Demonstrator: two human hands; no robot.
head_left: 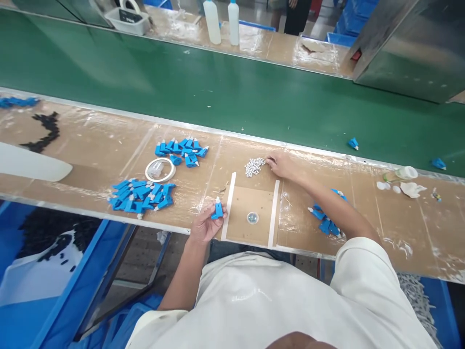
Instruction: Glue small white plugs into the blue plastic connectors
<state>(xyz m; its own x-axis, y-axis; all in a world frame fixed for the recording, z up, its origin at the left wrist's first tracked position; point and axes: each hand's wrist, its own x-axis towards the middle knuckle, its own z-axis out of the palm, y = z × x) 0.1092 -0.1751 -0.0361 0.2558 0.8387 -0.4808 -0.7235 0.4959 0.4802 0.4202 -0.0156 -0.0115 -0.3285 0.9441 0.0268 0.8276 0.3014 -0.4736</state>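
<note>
My left hand point(205, 225) grips a small blue plastic part point(217, 211) with a whitish tip pointing up, just left of a taped-off square of cardboard point(250, 198). At the right edge of a pile of tiny whitish-grey pieces point(254, 167), my right hand point(280, 165) has its fingertips drawn together. Whatever lies between those fingertips is too small to make out. Inside the square sits a small round clear dish point(253, 217) with something dark in it. More blue parts lie in a heap point(141, 196) and a looser group point(183, 149) to the left, and some point(327, 223) beneath my right forearm.
A tape roll point(160, 169) lies between the blue groups. Behind the bench runs a green conveyor belt point(218, 92) carrying two blue parts. A small clear jar point(399, 173) rests at right. Below left stands a blue bin point(90, 257) with black pieces. Two bottles point(212, 22) stand across the belt.
</note>
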